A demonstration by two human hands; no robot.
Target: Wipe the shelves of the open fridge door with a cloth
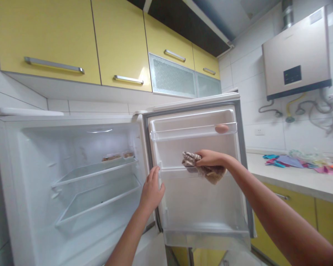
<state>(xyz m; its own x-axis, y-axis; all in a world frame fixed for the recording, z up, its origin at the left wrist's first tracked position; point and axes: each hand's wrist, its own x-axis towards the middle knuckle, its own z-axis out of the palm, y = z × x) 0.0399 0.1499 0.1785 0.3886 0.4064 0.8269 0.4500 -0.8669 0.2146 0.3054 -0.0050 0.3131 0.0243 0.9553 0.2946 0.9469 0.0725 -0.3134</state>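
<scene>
Two hands are at the open fridge door (pixel 205 205). The right hand (pixel 210 158) is curled tight around a brown and white cloth (pixel 215 174), which is bunched up at the middle door shelf (pixel 179 173). One bit of cloth pokes out past the fingers, and a loose end hangs down. The left hand (pixel 152 187) has nothing in it that I can see. Its fingers are nearly straight, with the thumb apart, by the near end of that same shelf. I cannot tell if the tips touch it.

For a good wipe, the cloth would work better folded into a flat pad, so the loose end does not drag. Soft, even rubs seem best, because thin plastic could bend or pop out. The door may swing on its hinge, so the left hand could help by keeping it steady. Corners and ends need extra care, since dirt likes to hide there.

Go gently near the top door shelf (pixel 183 133), where one egg (pixel 221 128) sits toward the far end. A bump could make it roll or crack. Working from high to low makes sense, as crumbs may fall into the clear bottom bin (pixel 205 238).
</scene>
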